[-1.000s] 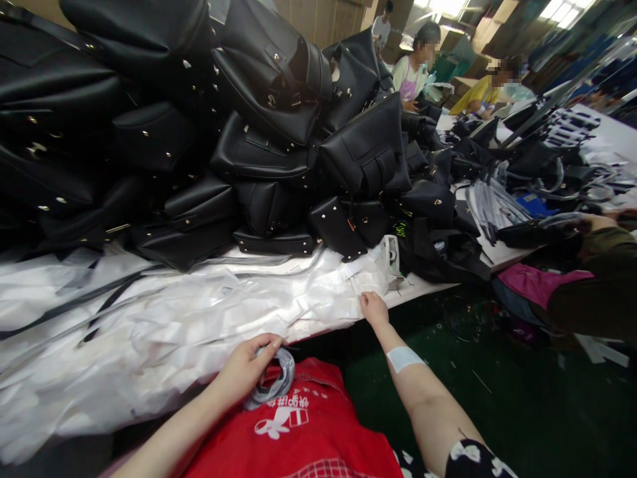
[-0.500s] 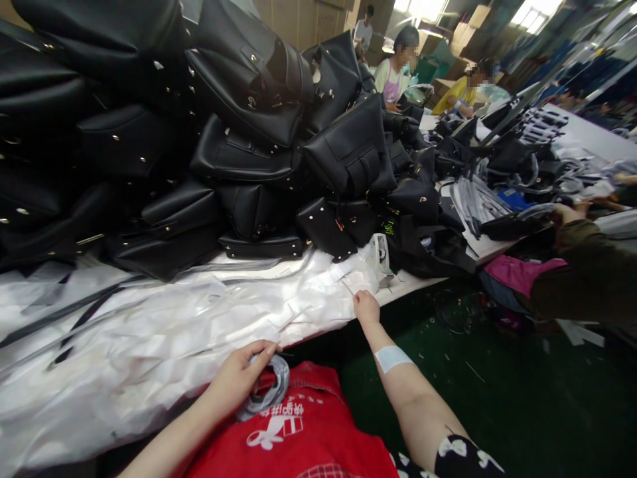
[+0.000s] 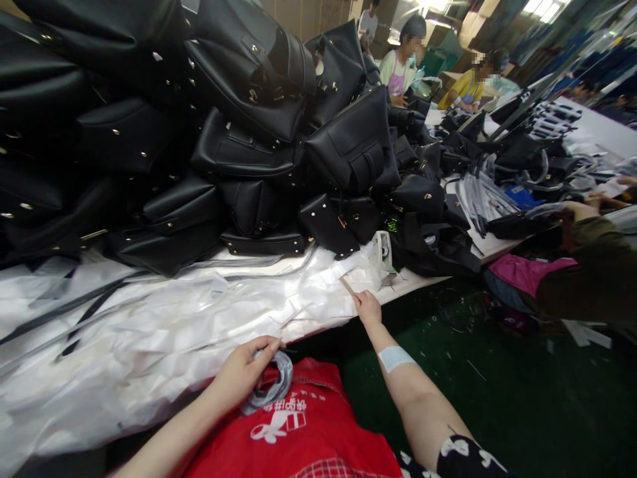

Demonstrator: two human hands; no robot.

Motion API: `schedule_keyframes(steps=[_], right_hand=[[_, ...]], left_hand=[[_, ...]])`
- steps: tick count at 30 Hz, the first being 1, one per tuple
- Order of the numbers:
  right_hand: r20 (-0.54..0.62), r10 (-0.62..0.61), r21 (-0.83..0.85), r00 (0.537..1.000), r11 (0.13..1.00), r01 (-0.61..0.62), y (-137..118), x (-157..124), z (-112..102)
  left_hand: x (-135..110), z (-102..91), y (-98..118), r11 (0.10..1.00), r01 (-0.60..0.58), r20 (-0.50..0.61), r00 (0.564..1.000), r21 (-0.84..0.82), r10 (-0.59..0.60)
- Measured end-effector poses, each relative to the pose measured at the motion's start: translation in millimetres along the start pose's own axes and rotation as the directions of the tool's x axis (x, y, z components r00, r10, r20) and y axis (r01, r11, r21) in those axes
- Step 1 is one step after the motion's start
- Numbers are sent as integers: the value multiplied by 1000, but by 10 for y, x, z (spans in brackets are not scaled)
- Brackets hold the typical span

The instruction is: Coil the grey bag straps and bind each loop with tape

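Note:
My left hand [image 3: 243, 372] is closed around a coiled grey strap [image 3: 273, 383] held against my red apron [image 3: 303, 425]. My right hand [image 3: 367, 307] reaches out to the table edge and pinches a thin tan strip [image 3: 347, 286] lying among crumpled white paper [image 3: 199, 318]. A white bandage [image 3: 393, 357] wraps my right forearm. A small white tape dispenser [image 3: 383, 255] stands just beyond my right hand.
A tall heap of black leather handbags [image 3: 223, 133] fills the table behind the paper. At the right a co-worker's dark sleeve and hand [image 3: 580, 239] reach over more bags and straps. Two other people sit far back. Dark green floor [image 3: 497, 398] lies to the right.
My right hand has shifted slightly along the table edge and now pinches the tan strip, lifting its end. My left hand keeps the grey strap in place.

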State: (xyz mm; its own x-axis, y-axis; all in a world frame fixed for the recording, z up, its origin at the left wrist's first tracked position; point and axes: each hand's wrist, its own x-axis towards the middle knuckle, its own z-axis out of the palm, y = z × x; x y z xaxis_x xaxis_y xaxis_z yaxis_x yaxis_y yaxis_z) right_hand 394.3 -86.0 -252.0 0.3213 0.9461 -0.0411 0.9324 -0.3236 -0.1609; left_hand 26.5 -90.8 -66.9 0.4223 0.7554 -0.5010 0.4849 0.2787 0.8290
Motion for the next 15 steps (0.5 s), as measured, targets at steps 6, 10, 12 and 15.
schedule_keyframes(steps=[6, 10, 12, 15], right_hand=[[26, -17, -50, 1000, 999, 18, -27, 6, -19], [40, -31, -83, 999, 996, 35, -60, 2, -51], [41, -31, -98, 999, 995, 35, -78, -1, -64], [40, -27, -116, 999, 993, 32, -95, 2, -81]], left_hand=[[12, -6, 10, 1000, -1, -10, 1000, -10, 1], [21, -15, 13, 1000, 3, -12, 1000, -8, -3], [26, -20, 7, 1000, 4, -4, 1000, -5, -4], [34, -25, -9, 1000, 4, 6, 1000, -17, -4]])
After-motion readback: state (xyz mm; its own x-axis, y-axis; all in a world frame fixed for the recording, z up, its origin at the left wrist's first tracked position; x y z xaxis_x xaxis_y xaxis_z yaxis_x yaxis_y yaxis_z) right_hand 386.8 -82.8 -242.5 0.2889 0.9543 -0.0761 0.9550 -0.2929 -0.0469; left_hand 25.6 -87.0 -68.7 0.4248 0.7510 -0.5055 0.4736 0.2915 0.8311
